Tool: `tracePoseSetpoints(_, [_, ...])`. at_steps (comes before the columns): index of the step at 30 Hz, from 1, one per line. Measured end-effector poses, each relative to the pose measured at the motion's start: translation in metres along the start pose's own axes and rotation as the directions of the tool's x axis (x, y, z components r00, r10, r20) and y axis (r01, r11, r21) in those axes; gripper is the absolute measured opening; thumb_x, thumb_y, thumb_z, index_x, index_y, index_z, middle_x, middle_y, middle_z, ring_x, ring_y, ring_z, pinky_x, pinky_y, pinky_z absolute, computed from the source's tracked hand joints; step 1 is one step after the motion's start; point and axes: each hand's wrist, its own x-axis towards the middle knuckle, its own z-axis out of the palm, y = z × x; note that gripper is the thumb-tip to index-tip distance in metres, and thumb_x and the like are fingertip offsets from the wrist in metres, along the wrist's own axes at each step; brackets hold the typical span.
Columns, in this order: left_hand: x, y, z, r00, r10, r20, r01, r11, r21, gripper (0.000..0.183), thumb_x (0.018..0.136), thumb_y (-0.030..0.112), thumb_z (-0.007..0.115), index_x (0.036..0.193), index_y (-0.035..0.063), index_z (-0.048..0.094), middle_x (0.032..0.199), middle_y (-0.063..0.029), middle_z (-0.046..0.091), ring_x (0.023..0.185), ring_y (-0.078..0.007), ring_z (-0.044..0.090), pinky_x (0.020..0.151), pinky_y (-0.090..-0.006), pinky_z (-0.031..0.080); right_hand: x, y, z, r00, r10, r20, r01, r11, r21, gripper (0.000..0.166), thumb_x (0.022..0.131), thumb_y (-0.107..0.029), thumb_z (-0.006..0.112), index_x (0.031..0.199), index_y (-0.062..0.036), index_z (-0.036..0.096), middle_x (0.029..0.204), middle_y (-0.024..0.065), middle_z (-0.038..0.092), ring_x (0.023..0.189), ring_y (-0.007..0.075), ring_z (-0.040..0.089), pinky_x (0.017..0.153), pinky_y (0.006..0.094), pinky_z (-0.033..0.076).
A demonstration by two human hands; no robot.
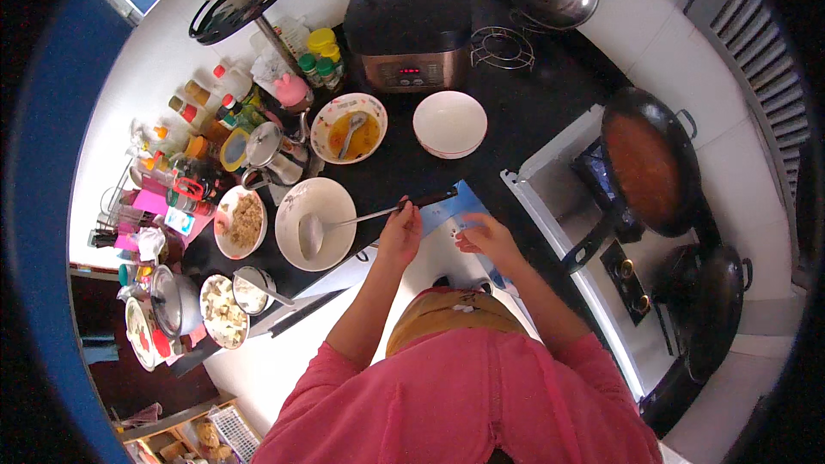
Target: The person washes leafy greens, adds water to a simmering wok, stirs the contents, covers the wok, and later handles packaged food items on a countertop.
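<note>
My left hand (401, 232) grips a metal ladle (358, 218) by its dark handle. The ladle's head lies inside a large white bowl (347, 196) on the black counter. My right hand (486, 238) hovers beside the handle's end, fingers apart and apparently holding nothing. Beyond the hands stand a pale pink-rimmed bowl (450, 122) and a patterned bowl of orange-yellow liquid (358, 138) with a spoon (352, 132) in it. A bowl of brown crumbly food (243, 219) sits left of the large white bowl.
On the right, a wok of red sauce (644, 171) rests on the gas stove (619, 270), its handle jutting towards me. A rice cooker (409, 29) stands at the back. Bottles and a metal pot (274, 151) crowd the left. Nearer are white cubes in a bowl (223, 309).
</note>
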Motion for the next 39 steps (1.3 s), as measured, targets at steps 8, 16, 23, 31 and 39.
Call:
tracePoseSetpoints(8, [0.014,0.011,0.019,0.999,0.032,-0.041,-0.037,0.989,-0.140,0.019,0.086,-0.001,0.052,0.104,-0.0058,0.046,0.103,-0.0131,0.051,0.100,-0.0213,0.053,0.092,-0.0277,0.046,-0.038,0.032,-0.030,0.994,0.047,-0.095,-0.042,0.997,0.057,0.031,0.084,-0.012,0.058,0.112,-0.0010,0.051,0.096,0.0183,0.060,0.086,0.0247,0.062,0.079,0.0339,0.051])
tracePoseSetpoints(16, [0.015,-0.002,0.022,0.998,-0.052,-0.042,0.049,0.997,-0.065,0.023,0.086,0.000,0.052,0.106,-0.0102,0.046,0.105,-0.0171,0.054,0.103,-0.0228,0.053,0.092,-0.0280,0.046,-0.053,0.041,-0.038,0.994,0.051,-0.101,-0.039,0.992,0.117,0.033,0.082,-0.012,0.059,0.112,-0.0016,0.051,0.097,0.0160,0.060,0.088,0.0220,0.061,0.078,0.0306,0.051])
tracePoseSetpoints(23, [-0.003,-0.025,0.028,0.986,-0.157,0.056,0.152,0.985,0.084,0.022,0.086,0.003,0.054,0.104,-0.0090,0.050,0.105,-0.0162,0.057,0.095,-0.0224,0.058,0.085,-0.0269,0.049,-0.066,0.049,-0.043,0.988,-0.030,-0.151,0.042,0.996,0.076,0.024,0.085,-0.015,0.059,0.102,0.0014,0.055,0.093,0.0125,0.061,0.085,0.0189,0.061,0.075,0.0298,0.051])
tracePoseSetpoints(31, [-0.022,-0.073,0.035,0.866,-0.482,0.134,0.427,0.852,0.302,0.026,0.087,0.007,0.054,0.111,-0.0018,0.051,0.103,-0.0136,0.058,0.095,-0.0194,0.058,0.083,-0.0275,0.050,-0.205,-0.068,0.003,0.835,-0.547,-0.069,0.405,0.693,-0.596,0.020,0.084,-0.020,0.061,0.082,-0.0005,0.062,0.079,0.0117,0.062,0.074,0.0238,0.060,0.066,0.0317,0.046])
tracePoseSetpoints(39, [-0.055,-0.118,0.069,0.841,-0.511,0.176,0.425,0.827,0.368,0.025,0.087,0.008,0.056,0.110,-0.0008,0.054,0.099,-0.0119,0.060,0.094,-0.0177,0.058,0.083,-0.0263,0.050,-0.434,-0.171,-0.054,0.292,-0.776,-0.559,-0.342,0.461,-0.819,0.013,0.083,-0.014,0.060,0.087,-0.0028,0.062,0.089,0.0077,0.065,0.079,0.0146,0.059,0.071,0.0273,0.047])
